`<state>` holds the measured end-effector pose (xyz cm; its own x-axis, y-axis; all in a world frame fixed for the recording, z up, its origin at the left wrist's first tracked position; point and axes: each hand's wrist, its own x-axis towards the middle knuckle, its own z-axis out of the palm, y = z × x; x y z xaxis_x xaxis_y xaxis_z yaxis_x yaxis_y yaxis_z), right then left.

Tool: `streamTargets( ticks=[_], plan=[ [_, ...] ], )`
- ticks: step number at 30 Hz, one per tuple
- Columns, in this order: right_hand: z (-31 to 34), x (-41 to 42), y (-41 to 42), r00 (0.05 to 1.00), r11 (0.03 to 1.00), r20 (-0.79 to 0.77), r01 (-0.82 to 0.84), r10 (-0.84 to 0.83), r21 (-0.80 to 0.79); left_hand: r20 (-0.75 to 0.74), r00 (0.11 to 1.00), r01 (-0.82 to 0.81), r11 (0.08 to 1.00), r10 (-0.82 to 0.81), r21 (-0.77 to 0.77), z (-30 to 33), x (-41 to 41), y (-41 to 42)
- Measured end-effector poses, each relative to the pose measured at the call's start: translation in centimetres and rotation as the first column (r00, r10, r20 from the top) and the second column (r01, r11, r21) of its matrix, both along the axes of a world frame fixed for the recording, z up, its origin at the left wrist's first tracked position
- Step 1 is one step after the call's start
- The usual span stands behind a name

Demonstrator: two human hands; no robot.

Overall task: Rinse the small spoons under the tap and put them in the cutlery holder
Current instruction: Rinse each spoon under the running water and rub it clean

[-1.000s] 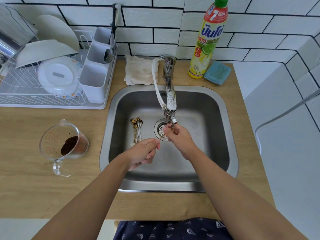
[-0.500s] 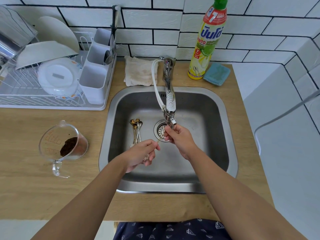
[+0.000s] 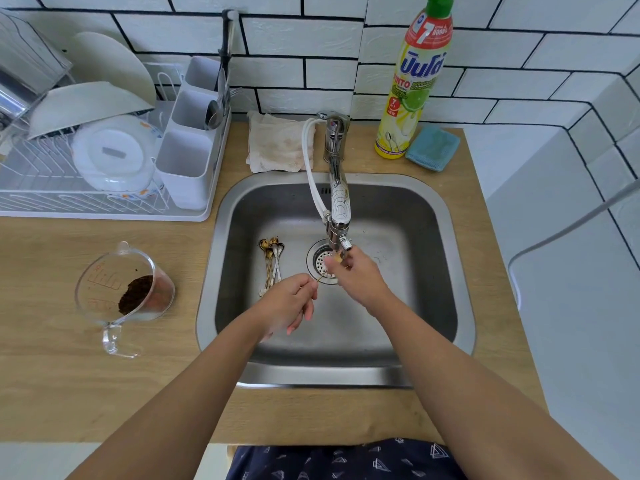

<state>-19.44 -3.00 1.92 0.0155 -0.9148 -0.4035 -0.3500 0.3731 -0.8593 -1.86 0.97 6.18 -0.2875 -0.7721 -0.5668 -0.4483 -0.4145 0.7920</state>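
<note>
Centre frame, one steel sink (image 3: 433, 216) set in the wooden surface (image 3: 52, 375). Upper left, one white cutlery holder (image 3: 183, 168), three compartments. Two hands: left hand (image 3: 289, 303) pinches the thin gold handle of one small spoon (image 3: 321, 277); right hand (image 3: 356, 271) fingers curl on its bowl end under the tap (image 3: 337, 202). Left of drain, a bunch of dirty small spoons (image 3: 272, 261), count unclear.

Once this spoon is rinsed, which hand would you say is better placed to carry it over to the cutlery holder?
The left hand, probably. It already pinches the spoon by its handle end, and the cutlery holder stands on the left of the sink. The right hand is at the spoon's bowl under the tap and would have to cross over.
</note>
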Motion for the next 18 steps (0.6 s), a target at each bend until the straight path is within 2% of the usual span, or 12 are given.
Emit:
streamTargets(
  ticks=[2,3,5,7,10,11,12,15,16,18],
  plan=[
    [-0.1,0.3,0.1,0.994,0.996,-0.065,-0.087,0.088,0.018,0.01,1.0,-0.003,1.0,0.003,0.001,-0.1,0.0,0.2],
    [0.0,0.3,-0.1,0.998,0.998,-0.029,-0.055,0.056,0.02,0.002,1.0,-0.013,1.0,0.013,0.01,-0.1,0.0,0.3],
    [0.1,-0.1,-0.7,0.991,0.995,0.115,0.063,-0.072,0.077,-0.064,0.996,-0.059,0.996,0.063,0.064,-0.2,0.2,0.5],
    [0.0,-0.4,-0.7,0.963,0.986,0.255,0.052,-0.092,0.158,-0.172,0.973,-0.122,0.976,0.153,0.177,-0.2,0.6,0.6],
    [-0.4,-0.5,0.1,0.834,0.974,0.54,-0.011,-0.115,0.226,-0.356,0.843,-0.224,0.866,0.402,0.447,-0.2,1.3,0.6],
    [-0.3,-0.5,0.3,0.794,0.97,0.592,-0.01,-0.139,0.241,-0.386,0.799,-0.234,0.829,0.462,0.508,-0.2,1.6,0.6],
    [-0.2,-0.6,0.4,0.775,0.969,0.612,0.001,-0.157,0.248,-0.389,0.791,-0.231,0.82,0.472,0.524,-0.2,1.7,0.7],
    [0.0,-0.6,0.4,0.82,0.963,0.537,0.059,-0.197,0.263,-0.283,0.922,-0.143,0.913,0.263,0.383,-0.2,1.9,0.8],
    [0.0,-0.4,0.3,0.839,0.96,0.503,0.078,-0.21,0.271,-0.245,0.95,-0.11,0.941,0.194,0.32,-0.4,1.8,0.8],
    [0.0,0.0,0.2,0.815,0.945,0.511,0.124,-0.272,0.304,-0.21,0.964,-0.113,0.965,0.164,0.235,-0.9,1.6,0.5]
  ],
)
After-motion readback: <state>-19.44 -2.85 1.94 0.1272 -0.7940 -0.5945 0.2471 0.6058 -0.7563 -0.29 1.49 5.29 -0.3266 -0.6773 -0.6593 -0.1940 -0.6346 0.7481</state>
